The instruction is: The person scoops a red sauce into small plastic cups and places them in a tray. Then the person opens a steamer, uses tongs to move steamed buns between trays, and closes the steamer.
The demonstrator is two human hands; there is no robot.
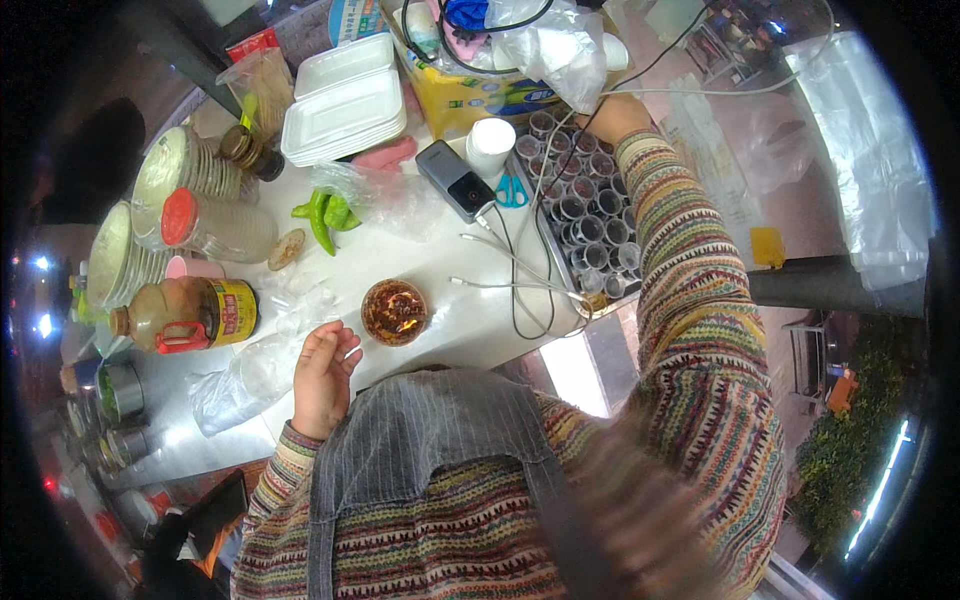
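Note:
My left hand (324, 379) hovers near the table's front edge, fingers loosely curled and nothing visible in them. Just to its right stands a small round bowl (394, 312) of dark red chili oil or sauce. My right arm stretches forward over the right side of a metal tray (559, 251) packed with small clear plastic cups (589, 229), several with dark contents. At the tray's far end is my right hand (619, 118); its fingertips are hidden near a plastic bag and cables, so its grip cannot be made out. Left of the tray lie teal-handled scissors (511, 192).
A power bank (456, 181) with white and black cables lies beside white cups (490, 142). Green peppers (326, 217), foam boxes (345, 112), a red-lidded stack of containers (217, 225) and a soy sauce jug (187, 313) stand left. A yellow carton (465, 97) bounds the back.

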